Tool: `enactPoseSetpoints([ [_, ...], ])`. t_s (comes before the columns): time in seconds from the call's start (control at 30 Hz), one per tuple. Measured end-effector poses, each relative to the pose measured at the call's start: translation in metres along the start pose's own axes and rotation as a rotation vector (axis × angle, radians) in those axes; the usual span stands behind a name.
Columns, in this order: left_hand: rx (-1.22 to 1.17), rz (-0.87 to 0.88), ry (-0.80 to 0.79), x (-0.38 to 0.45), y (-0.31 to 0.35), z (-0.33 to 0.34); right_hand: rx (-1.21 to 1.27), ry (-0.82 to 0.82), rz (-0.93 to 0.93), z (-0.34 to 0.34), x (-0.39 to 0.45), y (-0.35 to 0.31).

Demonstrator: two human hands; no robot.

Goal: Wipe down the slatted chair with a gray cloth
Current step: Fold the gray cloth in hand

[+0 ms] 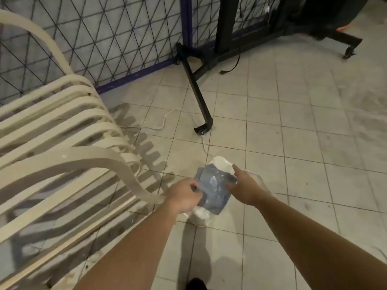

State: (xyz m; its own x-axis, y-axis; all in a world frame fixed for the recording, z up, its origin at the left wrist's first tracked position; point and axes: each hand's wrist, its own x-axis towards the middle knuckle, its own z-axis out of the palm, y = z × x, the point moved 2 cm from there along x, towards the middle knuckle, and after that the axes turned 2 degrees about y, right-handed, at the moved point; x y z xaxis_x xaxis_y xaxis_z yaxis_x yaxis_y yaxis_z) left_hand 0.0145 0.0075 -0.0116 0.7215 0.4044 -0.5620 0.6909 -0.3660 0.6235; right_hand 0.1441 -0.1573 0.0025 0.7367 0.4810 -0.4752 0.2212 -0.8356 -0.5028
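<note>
While both forearms reach forward and down in the head view, the gray cloth (212,190) is stretched between the two hands over a white container (219,164) that stands on the tiled floor (293,126). The left hand (185,195) is clenched on the cloth's left edge, fingers curled under it. The right hand (244,188) pinches the right edge, thumb on top; a clear plastic film (258,181) seems to lie under or beside this hand, whether it is gripped I cannot tell.

Cloth: sags in the middle, folds showing, pale glossy patches on the surface. Judged soft, limp, light, probably damp, so likely heavier and clingier than dry and apt to drip. It has no stiff part; best taken bunched or folded into a pad in one palm, not by a corner, so pressure spreads along a slat.

The slatted chair (62,126) stands just to the left, cream-coloured, curved armrest (100,162) close beside the left hand but apart from the cloth. Slats look rigid, smooth, with dark specks. Judged to bear firm rubbing; gaps between slats call for a cloth edge wrapped over a finger. Wiping not yet begun.

A white cable (167,118) runs across the floor toward the container, near a black stand leg (199,97).
</note>
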Motion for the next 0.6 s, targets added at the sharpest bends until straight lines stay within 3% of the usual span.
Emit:
enactPoseSetpoints([
  [0.13, 0.019, 0.004, -0.037, 0.01, -0.003, 0.013, -0.011, 0.001, 0.051, 0.011, 0.011, 0.01],
  [0.27, 0.091, 0.076, 0.036, -0.002, 0.003, 0.014, -0.007, 0.033, 0.032, 0.011, 0.004, 0.008],
  [0.37, -0.051, 0.128, 0.105, -0.012, 0.005, 0.007, 0.073, 0.068, 0.008, 0.002, -0.008, -0.005],
  [0.5, -0.308, 0.121, 0.188, -0.052, 0.025, -0.024, 0.455, 0.06, -0.081, -0.023, -0.042, -0.043],
  [0.6, -0.497, 0.151, 0.246, -0.089, 0.043, -0.058, 0.577, 0.05, -0.234, -0.049, -0.075, -0.084],
])
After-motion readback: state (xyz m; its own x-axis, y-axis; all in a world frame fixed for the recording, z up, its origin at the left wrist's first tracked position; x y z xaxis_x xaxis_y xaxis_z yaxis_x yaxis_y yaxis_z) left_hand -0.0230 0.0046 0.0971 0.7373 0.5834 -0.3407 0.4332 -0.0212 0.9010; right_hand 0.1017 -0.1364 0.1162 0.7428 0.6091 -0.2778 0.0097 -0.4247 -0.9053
